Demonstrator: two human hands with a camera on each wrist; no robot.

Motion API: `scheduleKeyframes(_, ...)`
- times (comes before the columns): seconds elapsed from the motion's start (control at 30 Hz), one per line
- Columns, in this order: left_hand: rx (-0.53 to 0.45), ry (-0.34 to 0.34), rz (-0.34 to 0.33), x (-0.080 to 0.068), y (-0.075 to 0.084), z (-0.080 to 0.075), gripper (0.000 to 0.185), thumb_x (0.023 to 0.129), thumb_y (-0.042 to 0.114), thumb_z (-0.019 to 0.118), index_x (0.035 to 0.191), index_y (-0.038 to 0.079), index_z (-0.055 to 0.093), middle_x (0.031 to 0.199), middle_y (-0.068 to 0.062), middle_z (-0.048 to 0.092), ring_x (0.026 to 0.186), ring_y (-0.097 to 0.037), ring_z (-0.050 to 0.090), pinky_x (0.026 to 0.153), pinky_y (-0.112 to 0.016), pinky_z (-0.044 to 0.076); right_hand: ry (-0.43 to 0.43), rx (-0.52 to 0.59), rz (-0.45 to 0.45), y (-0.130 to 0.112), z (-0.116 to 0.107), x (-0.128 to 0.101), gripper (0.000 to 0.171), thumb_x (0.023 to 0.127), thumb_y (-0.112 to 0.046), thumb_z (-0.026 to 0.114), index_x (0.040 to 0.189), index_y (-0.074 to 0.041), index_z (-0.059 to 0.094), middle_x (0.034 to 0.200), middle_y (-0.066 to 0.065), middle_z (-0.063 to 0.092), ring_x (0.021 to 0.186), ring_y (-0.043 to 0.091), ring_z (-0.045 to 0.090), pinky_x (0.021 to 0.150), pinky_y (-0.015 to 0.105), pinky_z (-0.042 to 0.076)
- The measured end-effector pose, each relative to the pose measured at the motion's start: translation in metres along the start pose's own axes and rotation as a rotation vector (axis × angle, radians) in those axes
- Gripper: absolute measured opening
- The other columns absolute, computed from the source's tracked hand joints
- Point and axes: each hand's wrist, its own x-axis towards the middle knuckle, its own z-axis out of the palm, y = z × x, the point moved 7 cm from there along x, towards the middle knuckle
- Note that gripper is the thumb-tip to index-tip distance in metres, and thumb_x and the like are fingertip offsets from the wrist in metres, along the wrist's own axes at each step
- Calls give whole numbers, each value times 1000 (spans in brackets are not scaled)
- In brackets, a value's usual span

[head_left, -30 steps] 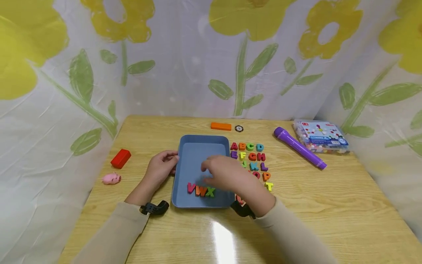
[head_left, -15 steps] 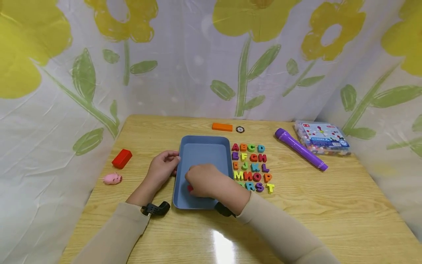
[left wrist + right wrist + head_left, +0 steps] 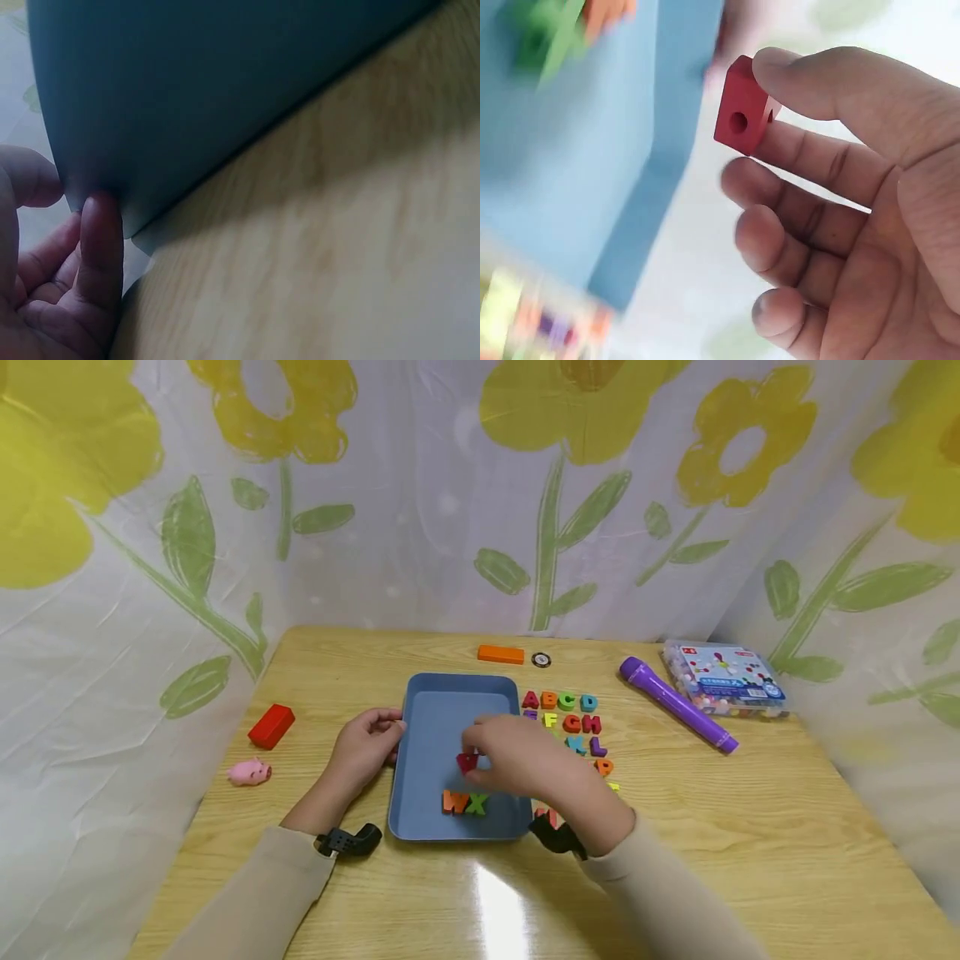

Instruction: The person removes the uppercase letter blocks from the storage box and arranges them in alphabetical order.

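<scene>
In the head view, the blue-grey tray [image 3: 438,727] lies mid-table, with an orange letter W [image 3: 453,802] and a green letter X [image 3: 476,804] near its front wall. My left hand [image 3: 366,745] holds the tray's left rim; in the left wrist view, thumb and finger [image 3: 101,229] touch its dark side wall. Above the tray floor, my right hand [image 3: 521,756] pinches a red letter V [image 3: 467,763] between thumb and index finger. The right wrist view shows a hole in the block, with the other fingers loosely curled beneath it.
Rows of coloured letters [image 3: 572,723] stand right of the tray, partly behind my right hand. Further right are a purple toy microphone [image 3: 678,703] and a box of beads [image 3: 723,677]. An orange block [image 3: 501,654], round chip [image 3: 541,659], red block [image 3: 272,727] and pink pig [image 3: 250,772] lie around.
My right hand reached down to the letter V beside the W, took hold of it and lifted it up and to the right. The left hand stays at the tray's rim.
</scene>
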Motion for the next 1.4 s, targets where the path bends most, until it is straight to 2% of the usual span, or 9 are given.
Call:
scheduleKeyframes(0.13,14,-8,2,-3,1,0,37,108,20,67,139,1,67,117,-18,71,82,-15,68,69,-26,61,45,89,147,47,-6,-41,19,96,-23,86,112,-17,78,101,0,75,88,14,64,80,35,59)
scheduleKeyframes(0.27,9,-7,-4,-4,1,-1,37,108,20,67,139,1,67,119,-19,71,82,-15,68,69,-26,61,55,127,241,81,6,-76,17,93,-17,87,108,-18,78,92,-5,72,84,14,63,76,36,58)
scheduleKeyframes(0.43,31,-12,2,-5,4,-3,39,108,23,67,141,2,66,123,-21,70,85,-16,68,71,-26,61,43,173,281,96,29,-102,15,90,-11,86,96,-19,75,82,-6,63,77,15,55,71,36,48)
scheduleKeyframes(0.57,45,-15,0,-5,5,-3,41,109,25,66,143,2,66,125,-21,70,87,-16,70,72,-26,62,35,182,313,101,46,-109,17,88,-11,88,92,-21,75,85,-9,66,78,14,56,75,37,52)
scheduleKeyframes(0.83,26,-10,-6,-5,4,0,38,109,22,66,141,1,66,119,-19,69,83,-16,69,71,-26,62,24,167,335,103,60,-108,18,84,-12,90,97,-19,78,91,-8,71,80,14,58,76,39,55)
scheduleKeyframes(0.93,27,-7,-6,-5,4,1,38,109,22,66,140,1,67,119,-20,70,84,-15,69,71,-25,62,28,162,334,102,54,-110,20,86,-17,92,101,-18,79,93,-8,72,81,12,59,77,39,56)
scheduleKeyframes(1.07,32,-8,-2,-5,4,1,39,109,24,67,141,2,67,121,-20,70,86,-16,69,72,-25,62,70,124,301,93,35,-104,26,90,-25,91,111,-16,79,101,-3,77,83,12,63,79,40,59)
scheduleKeyframes(1.27,29,-3,-12,-5,3,0,39,109,24,67,140,2,67,120,-19,69,87,-16,68,72,-25,62,114,11,136,44,13,-58,32,96,-32,86,120,-12,78,116,4,77,101,22,72,89,43,63)
scheduleKeyframes(1.4,10,-10,-3,-4,2,-1,38,108,22,67,139,0,67,118,-19,69,85,-15,68,72,-25,62,67,-92,25,8,20,-22,34,96,-40,85,118,-14,80,109,1,73,96,18,68,84,37,61)
